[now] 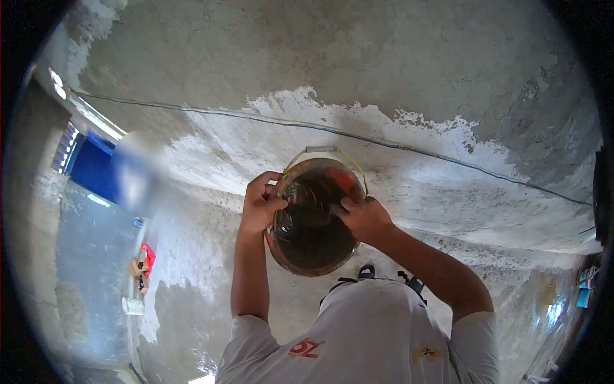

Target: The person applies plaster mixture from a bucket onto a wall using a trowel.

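Note:
A bucket [313, 224] is held up in front of my chest, its mouth turned toward me. Inside it looks dark and wet, with orange-red patches near the upper right. My left hand [261, 203] is closed on the left side of the rim, thumb over the edge and fingers outside. On the right side, my right hand [366, 219] is closed at the rim with its thumb and fingertips reaching over the opening. The wire handle [321, 150] with its grey grip stands up beyond the far rim.
A partly plastered, patchy wall [384, 70] rises ahead, crossed by a long cable [307, 126]. Along the left lie a red bag [148, 257] and a white pail [133, 306]. A blue panel [93, 168] is at the far left. My sandalled feet [366, 272] are below the bucket.

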`<action>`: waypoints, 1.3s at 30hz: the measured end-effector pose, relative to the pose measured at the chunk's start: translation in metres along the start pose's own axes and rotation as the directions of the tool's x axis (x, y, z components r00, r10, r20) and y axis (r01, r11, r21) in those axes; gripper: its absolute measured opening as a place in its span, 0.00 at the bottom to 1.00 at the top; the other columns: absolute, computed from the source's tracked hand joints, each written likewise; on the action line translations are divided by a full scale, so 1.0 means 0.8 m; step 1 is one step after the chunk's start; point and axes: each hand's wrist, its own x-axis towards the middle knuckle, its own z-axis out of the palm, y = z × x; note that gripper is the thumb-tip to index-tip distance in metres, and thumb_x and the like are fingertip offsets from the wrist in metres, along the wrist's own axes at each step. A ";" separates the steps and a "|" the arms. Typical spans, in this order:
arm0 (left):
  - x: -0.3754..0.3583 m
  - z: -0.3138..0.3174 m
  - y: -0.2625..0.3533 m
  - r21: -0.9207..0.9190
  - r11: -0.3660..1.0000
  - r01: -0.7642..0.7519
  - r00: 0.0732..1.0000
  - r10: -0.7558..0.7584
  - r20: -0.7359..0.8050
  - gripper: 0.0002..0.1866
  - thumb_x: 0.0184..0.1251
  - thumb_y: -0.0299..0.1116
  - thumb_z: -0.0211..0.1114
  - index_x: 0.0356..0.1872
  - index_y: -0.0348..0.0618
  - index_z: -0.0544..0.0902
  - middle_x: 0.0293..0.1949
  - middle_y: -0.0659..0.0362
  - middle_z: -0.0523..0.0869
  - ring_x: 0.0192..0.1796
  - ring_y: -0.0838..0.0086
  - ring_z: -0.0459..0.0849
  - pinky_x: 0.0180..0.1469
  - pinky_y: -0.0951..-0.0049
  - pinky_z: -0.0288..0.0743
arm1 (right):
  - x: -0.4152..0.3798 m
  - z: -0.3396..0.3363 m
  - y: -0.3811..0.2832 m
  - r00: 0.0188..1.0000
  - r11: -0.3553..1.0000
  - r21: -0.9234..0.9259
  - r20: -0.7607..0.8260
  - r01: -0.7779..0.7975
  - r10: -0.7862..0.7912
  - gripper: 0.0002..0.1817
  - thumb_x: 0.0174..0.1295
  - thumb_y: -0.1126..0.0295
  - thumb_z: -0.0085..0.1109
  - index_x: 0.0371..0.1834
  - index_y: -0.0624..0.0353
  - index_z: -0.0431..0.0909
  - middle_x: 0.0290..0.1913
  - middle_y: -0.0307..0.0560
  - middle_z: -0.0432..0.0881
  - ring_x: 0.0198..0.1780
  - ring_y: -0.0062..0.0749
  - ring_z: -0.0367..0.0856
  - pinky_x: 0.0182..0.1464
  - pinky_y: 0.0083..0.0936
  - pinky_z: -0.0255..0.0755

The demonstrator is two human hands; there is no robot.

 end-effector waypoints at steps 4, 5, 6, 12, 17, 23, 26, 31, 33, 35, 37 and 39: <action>0.001 -0.013 -0.001 -0.008 0.999 0.038 0.999 -0.038 -0.002 0.28 0.42 0.13 0.62 0.53 0.28 0.80 0.34 0.53 0.90 0.33 0.75 0.88 0.37 0.78 0.80 | -0.005 0.004 0.007 0.967 0.993 0.022 0.225 0.119 -0.121 0.16 0.62 0.66 0.58 0.53 0.52 0.81 0.44 0.47 0.80 0.39 0.42 0.86 0.40 0.41 0.84; 0.000 -0.015 -0.001 -0.004 0.999 0.046 0.999 -0.046 -0.001 0.28 0.42 0.13 0.62 0.53 0.28 0.80 0.34 0.53 0.90 0.33 0.75 0.88 0.37 0.78 0.80 | -0.003 0.004 0.009 0.967 0.993 0.030 0.225 0.116 -0.120 0.16 0.62 0.66 0.58 0.53 0.52 0.81 0.44 0.47 0.80 0.39 0.42 0.86 0.40 0.41 0.84; 0.002 -0.015 0.000 -0.018 0.999 0.037 0.999 -0.037 0.005 0.28 0.42 0.13 0.62 0.53 0.28 0.80 0.34 0.53 0.90 0.33 0.75 0.88 0.37 0.78 0.80 | 0.004 -0.005 0.015 0.982 0.995 -0.017 0.161 0.097 -0.093 0.18 0.61 0.64 0.59 0.55 0.49 0.81 0.45 0.45 0.79 0.42 0.43 0.86 0.41 0.40 0.83; 0.014 -0.014 0.004 -0.027 0.999 0.022 0.999 -0.021 0.046 0.28 0.42 0.13 0.62 0.53 0.28 0.80 0.35 0.52 0.91 0.33 0.75 0.88 0.37 0.78 0.80 | 0.028 -0.005 0.014 0.982 0.985 -0.142 -0.144 0.098 -0.119 0.21 0.61 0.63 0.58 0.60 0.46 0.81 0.45 0.44 0.78 0.41 0.43 0.86 0.41 0.37 0.82; 0.016 -0.016 0.005 0.067 0.996 0.057 0.998 -0.059 0.030 0.28 0.42 0.13 0.63 0.52 0.29 0.81 0.33 0.53 0.91 0.32 0.77 0.87 0.36 0.78 0.79 | 0.018 0.024 -0.012 0.991 0.991 -0.013 0.015 0.132 -0.132 0.15 0.58 0.65 0.60 0.48 0.53 0.85 0.38 0.46 0.81 0.38 0.42 0.87 0.45 0.41 0.82; 0.019 -0.018 -0.024 0.073 0.996 0.045 0.999 -0.044 -0.014 0.27 0.43 0.12 0.61 0.51 0.29 0.81 0.32 0.55 0.91 0.30 0.78 0.86 0.35 0.79 0.78 | 0.040 0.007 0.008 0.968 0.962 -0.121 -0.028 0.245 -0.250 0.06 0.50 0.67 0.65 0.29 0.52 0.89 0.29 0.44 0.85 0.38 0.39 0.88 0.52 0.45 0.80; 0.016 -0.010 -0.021 0.068 0.996 0.051 0.998 -0.049 -0.038 0.26 0.43 0.12 0.61 0.51 0.30 0.82 0.32 0.55 0.91 0.30 0.79 0.86 0.34 0.80 0.77 | 0.056 0.001 0.014 0.987 0.956 -0.246 0.079 0.158 -0.143 0.06 0.51 0.68 0.65 0.29 0.52 0.90 0.31 0.43 0.87 0.39 0.39 0.89 0.57 0.44 0.79; 0.019 0.022 -0.025 0.150 0.988 -0.022 0.998 0.031 -0.056 0.24 0.47 0.13 0.60 0.51 0.31 0.82 0.30 0.57 0.90 0.31 0.82 0.84 0.33 0.81 0.74 | 0.058 0.001 0.029 0.973 0.964 -0.200 0.185 0.177 -0.141 0.05 0.50 0.70 0.67 0.27 0.51 0.91 0.30 0.44 0.89 0.39 0.37 0.89 0.56 0.42 0.80; 0.025 0.028 -0.035 0.230 0.971 -0.065 0.997 0.069 -0.013 0.24 0.48 0.13 0.60 0.51 0.30 0.81 0.31 0.57 0.90 0.31 0.83 0.84 0.33 0.81 0.74 | 0.052 0.012 0.027 0.965 0.968 -0.183 0.227 0.172 -0.128 0.04 0.50 0.69 0.68 0.28 0.52 0.91 0.30 0.44 0.89 0.40 0.37 0.89 0.55 0.41 0.81; 0.025 0.045 -0.039 0.270 0.961 -0.062 0.998 0.060 0.016 0.22 0.49 0.15 0.62 0.50 0.29 0.81 0.32 0.57 0.89 0.32 0.84 0.83 0.34 0.80 0.73 | 0.047 0.021 0.031 0.954 0.973 -0.159 0.275 0.168 -0.119 0.05 0.50 0.69 0.69 0.29 0.53 0.91 0.30 0.45 0.89 0.42 0.37 0.90 0.54 0.40 0.82; 0.029 0.055 -0.052 0.303 0.950 -0.076 0.997 0.077 0.006 0.21 0.49 0.16 0.62 0.49 0.29 0.81 0.33 0.55 0.90 0.31 0.82 0.84 0.34 0.79 0.74 | 0.044 0.012 0.032 0.867 0.996 0.083 0.493 0.039 -0.075 0.08 0.49 0.64 0.71 0.30 0.55 0.90 0.32 0.48 0.89 0.45 0.40 0.90 0.52 0.41 0.83; 0.030 0.066 -0.067 0.303 0.949 -0.083 0.994 0.101 -0.047 0.20 0.50 0.19 0.64 0.48 0.31 0.82 0.32 0.53 0.90 0.29 0.76 0.85 0.35 0.76 0.76 | 0.039 0.027 0.033 0.823 0.991 0.134 0.564 -0.019 -0.061 0.11 0.50 0.62 0.71 0.34 0.56 0.89 0.35 0.49 0.89 0.46 0.42 0.90 0.51 0.41 0.83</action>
